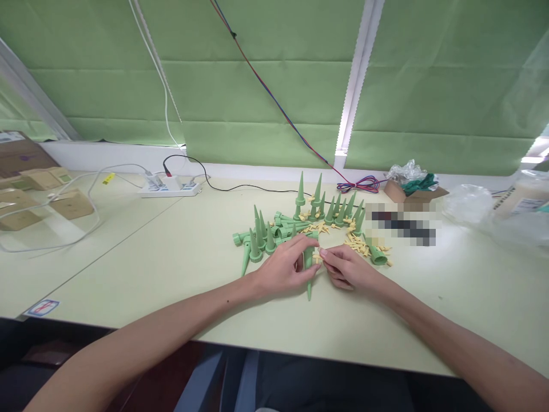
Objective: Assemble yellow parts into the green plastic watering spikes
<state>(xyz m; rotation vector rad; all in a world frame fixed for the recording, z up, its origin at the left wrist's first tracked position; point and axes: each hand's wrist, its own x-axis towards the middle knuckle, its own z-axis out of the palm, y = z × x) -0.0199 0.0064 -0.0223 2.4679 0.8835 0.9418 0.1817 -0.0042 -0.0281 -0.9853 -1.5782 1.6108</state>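
Note:
My left hand [288, 262] is closed around a green plastic spike [309, 289], its pointed end toward me. At the spike's right side is a small yellow plastic valve [317, 259], pinched by the fingertips of my right hand [346, 267]; whether it sits in the spike is hard to see. Behind my hands, several green spikes [301, 191] stand upright on their caps. More green spikes [245, 257] lie in a heap by my left hand. Loose yellow valves [358, 246] are scattered beyond my right hand, beside a lying green spike [378, 255].
A power strip [169, 187] with cables lies at the back left. Cardboard boxes [68, 204] are on the far left. An open carton [414, 197] with green gloves, plastic bags [467, 203] and a pixelated dark object [403, 226] are on the right.

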